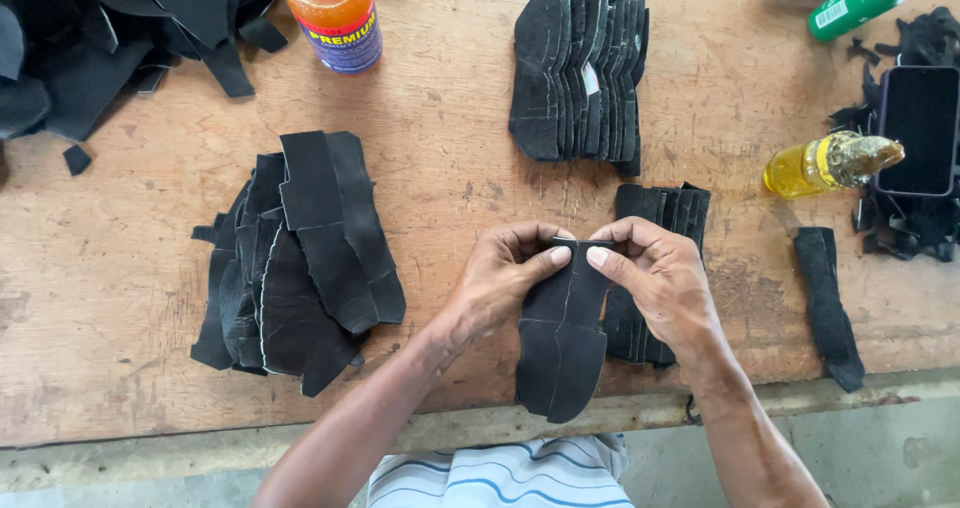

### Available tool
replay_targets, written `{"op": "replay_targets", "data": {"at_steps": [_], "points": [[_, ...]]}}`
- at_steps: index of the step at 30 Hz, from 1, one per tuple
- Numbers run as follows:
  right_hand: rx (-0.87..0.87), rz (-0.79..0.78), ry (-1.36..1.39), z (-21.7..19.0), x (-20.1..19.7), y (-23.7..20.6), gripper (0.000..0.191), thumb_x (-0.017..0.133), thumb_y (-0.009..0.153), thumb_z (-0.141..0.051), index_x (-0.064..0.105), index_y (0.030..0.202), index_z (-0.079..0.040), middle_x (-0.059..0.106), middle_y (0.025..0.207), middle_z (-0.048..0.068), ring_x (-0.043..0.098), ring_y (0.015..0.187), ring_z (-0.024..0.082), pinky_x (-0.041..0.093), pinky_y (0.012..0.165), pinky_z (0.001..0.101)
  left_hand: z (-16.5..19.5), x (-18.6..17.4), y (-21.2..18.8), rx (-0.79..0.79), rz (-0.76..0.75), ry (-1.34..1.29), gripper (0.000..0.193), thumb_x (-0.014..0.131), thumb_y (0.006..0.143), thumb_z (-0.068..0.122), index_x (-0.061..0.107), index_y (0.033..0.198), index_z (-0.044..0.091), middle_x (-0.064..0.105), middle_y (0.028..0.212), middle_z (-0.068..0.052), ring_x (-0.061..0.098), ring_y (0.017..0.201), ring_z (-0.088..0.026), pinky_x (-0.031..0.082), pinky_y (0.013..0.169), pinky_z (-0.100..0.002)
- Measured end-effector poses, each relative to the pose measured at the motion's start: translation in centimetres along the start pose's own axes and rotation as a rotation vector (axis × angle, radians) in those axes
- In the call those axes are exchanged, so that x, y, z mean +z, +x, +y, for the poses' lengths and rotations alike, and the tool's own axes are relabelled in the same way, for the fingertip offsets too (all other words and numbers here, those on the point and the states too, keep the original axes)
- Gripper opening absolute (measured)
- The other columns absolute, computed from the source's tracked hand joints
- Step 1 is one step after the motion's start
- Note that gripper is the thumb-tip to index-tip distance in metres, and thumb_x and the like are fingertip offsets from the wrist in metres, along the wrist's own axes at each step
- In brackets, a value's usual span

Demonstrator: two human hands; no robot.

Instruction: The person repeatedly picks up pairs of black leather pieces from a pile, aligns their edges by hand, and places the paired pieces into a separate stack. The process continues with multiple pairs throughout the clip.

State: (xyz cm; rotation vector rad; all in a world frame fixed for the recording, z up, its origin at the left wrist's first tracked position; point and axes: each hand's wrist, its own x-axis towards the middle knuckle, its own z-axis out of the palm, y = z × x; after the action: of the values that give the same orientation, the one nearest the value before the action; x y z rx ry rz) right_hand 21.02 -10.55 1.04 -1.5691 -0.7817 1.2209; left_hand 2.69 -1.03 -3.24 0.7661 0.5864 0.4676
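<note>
My left hand (505, 273) and my right hand (655, 273) together pinch the top edge of a black leather piece (562, 343) shaped like a shoe part. It hangs down over the front edge of the wooden table (450, 168). Both thumbs press on its upper edge, side by side. Under my right hand lies a small stack of black pieces (660, 208). A fanned stack of black pieces (580, 73) sits farther back. To my left is a loose pile of black leather cutouts (300, 253).
An orange bottle (335, 13) stands at the back. A yellow glue bottle (825, 163) lies at the right beside a dark phone (920, 128). A green bottle (860, 0) is at the far right. A black strip (828, 308) and leather scraps (90, 38) lie around.
</note>
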Motion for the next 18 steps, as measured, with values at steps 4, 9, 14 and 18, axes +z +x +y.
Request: {"op": "replay_targets", "data": {"at_steps": [4, 9, 14, 18], "points": [[-0.001, 0.012, -0.036, -0.1, 0.2, 0.0, 0.017, 0.073, 0.092, -0.002, 0.071, 0.107, 0.004, 0.07, 0.095, 0.005, 0.065, 0.085, 0.007, 0.055, 0.077, 0.0199, -0.4, -0.3, -0.1, 0.008, 0.001, 0.027, 0.016, 0.07, 0.096, 0.005, 0.073, 0.11, -0.001, 0.075, 0.095, -0.004, 0.068, 0.083, -0.008, 0.06, 0.074, -0.024], [-0.019, 0.016, -0.13, -0.7, 0.5, -0.2, 0.018, 0.073, 0.091, -0.002, 0.071, 0.108, 0.003, 0.071, 0.095, 0.004, 0.065, 0.086, 0.008, 0.055, 0.078, 0.0196, 0.4, 0.0, -0.5, 0.014, 0.012, 0.134, 0.017, 0.07, 0.096, 0.008, 0.073, 0.111, -0.001, 0.075, 0.095, -0.004, 0.068, 0.082, -0.007, 0.059, 0.072, -0.023], [-0.034, 0.008, -0.169, -1.1, 0.9, -0.3, 0.017, 0.073, 0.091, -0.003, 0.071, 0.107, 0.003, 0.071, 0.097, 0.005, 0.066, 0.088, 0.008, 0.056, 0.08, 0.0202, 1.5, 0.4, -0.9, 0.036, 0.028, 0.229, 0.02, 0.069, 0.096, 0.011, 0.073, 0.112, 0.0, 0.076, 0.095, -0.004, 0.069, 0.083, -0.007, 0.059, 0.073, -0.023], [-0.062, -0.004, -0.191, -1.3, 1.2, -0.4, 0.017, 0.072, 0.092, -0.003, 0.071, 0.108, 0.002, 0.071, 0.096, 0.004, 0.066, 0.088, 0.007, 0.057, 0.079, 0.0195, 2.1, 0.7, -1.4, 0.041, 0.033, 0.288, 0.021, 0.067, 0.096, 0.012, 0.075, 0.113, 0.001, 0.076, 0.094, -0.004, 0.069, 0.082, -0.007, 0.058, 0.072, -0.023]]}}
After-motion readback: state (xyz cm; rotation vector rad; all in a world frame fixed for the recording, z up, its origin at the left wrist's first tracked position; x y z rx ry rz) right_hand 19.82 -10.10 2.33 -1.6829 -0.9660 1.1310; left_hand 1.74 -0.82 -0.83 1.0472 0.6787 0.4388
